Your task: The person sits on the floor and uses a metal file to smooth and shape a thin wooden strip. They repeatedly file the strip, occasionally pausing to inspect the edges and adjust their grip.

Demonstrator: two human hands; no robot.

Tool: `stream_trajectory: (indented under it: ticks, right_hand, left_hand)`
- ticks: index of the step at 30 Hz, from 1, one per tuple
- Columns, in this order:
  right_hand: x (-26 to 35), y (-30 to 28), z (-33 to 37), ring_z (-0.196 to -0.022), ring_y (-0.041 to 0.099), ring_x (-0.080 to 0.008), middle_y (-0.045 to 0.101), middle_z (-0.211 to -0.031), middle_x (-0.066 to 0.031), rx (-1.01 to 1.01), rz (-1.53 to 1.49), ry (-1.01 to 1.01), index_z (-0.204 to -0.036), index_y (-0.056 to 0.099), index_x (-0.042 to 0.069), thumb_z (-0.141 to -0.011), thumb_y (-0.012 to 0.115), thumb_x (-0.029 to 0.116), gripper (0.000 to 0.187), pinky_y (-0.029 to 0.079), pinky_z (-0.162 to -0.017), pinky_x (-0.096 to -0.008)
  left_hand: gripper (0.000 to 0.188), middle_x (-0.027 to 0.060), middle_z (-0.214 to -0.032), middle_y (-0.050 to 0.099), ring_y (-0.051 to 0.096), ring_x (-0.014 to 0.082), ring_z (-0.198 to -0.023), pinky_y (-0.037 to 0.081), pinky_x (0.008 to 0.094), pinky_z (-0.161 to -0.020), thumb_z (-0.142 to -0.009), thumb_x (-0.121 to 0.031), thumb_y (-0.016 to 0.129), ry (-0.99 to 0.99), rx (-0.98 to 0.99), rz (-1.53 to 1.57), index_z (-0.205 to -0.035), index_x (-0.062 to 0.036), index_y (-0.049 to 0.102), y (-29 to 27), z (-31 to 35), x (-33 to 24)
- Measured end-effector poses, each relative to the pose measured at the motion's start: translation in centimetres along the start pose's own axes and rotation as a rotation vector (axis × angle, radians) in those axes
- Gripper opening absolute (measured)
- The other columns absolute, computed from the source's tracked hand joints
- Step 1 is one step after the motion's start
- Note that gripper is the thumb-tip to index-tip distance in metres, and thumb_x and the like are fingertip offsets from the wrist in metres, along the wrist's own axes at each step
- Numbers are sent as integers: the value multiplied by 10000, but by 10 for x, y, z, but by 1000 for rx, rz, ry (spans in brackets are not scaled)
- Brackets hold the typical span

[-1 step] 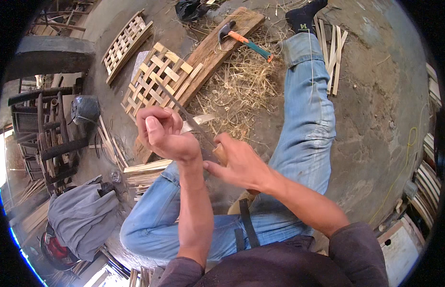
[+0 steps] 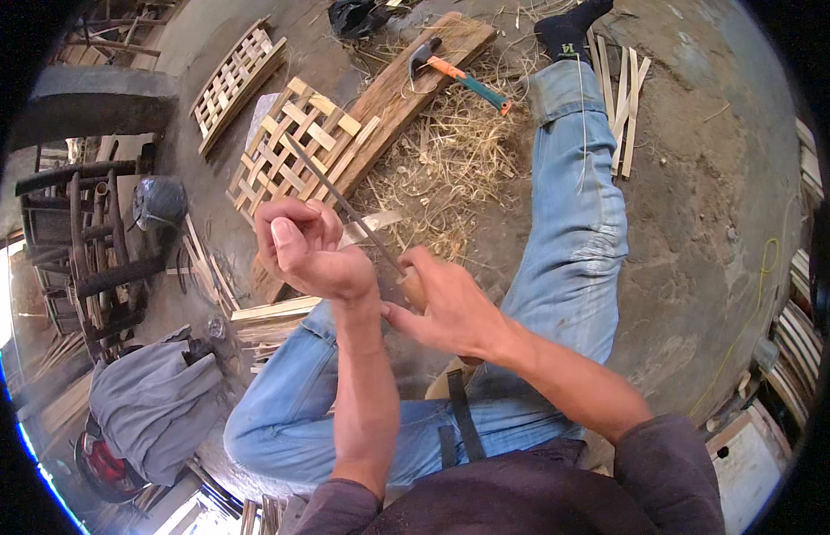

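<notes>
My right hand (image 2: pixel 455 308) is closed around the wooden handle of a long, thin-bladed knife (image 2: pixel 343 203). The blade slants up and to the left, passing just right of my left hand (image 2: pixel 312 254). My left fingers are curled in toward the palm, and whatever they may hold is hidden. A pale flat strip (image 2: pixel 375 226) shows beside that hand, behind the blade; whether it is gripped I cannot tell. Beyond the blade tip, a woven lattice panel of wooden strips (image 2: pixel 294 147) leans against a thick wooden plank (image 2: pixel 397 98).
A hammer (image 2: pixel 459 76) with an orange and green handle lies across the plank. Fibre shavings (image 2: pixel 450 169) cover the ground beside it. A second lattice panel (image 2: pixel 236 85) sits farther left. Loose strips (image 2: pixel 624 111) lie near my outstretched foot, others (image 2: pixel 272 325) by my bent knee.
</notes>
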State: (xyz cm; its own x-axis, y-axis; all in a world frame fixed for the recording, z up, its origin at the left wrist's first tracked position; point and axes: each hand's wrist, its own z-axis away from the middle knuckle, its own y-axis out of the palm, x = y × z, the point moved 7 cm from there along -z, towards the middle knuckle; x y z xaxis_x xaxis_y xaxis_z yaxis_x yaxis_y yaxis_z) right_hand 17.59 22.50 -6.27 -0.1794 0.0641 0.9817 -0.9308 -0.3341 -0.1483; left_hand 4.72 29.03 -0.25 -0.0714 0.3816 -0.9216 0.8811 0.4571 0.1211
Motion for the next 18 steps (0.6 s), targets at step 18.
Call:
stream_trajectory:
  ticks: [18]
  right_hand:
    - [-1, 4, -1, -768, 626, -482, 621, -752, -278, -58, -8, 9, -1110, 472, -47, -844, 633, 152, 369, 502, -675, -506]
  left_hand:
    - [416, -2, -572, 284, 256, 76, -445, 169, 241, -430, -921, -411, 376, 110, -59, -59, -708, -55, 381, -9, -4, 6]
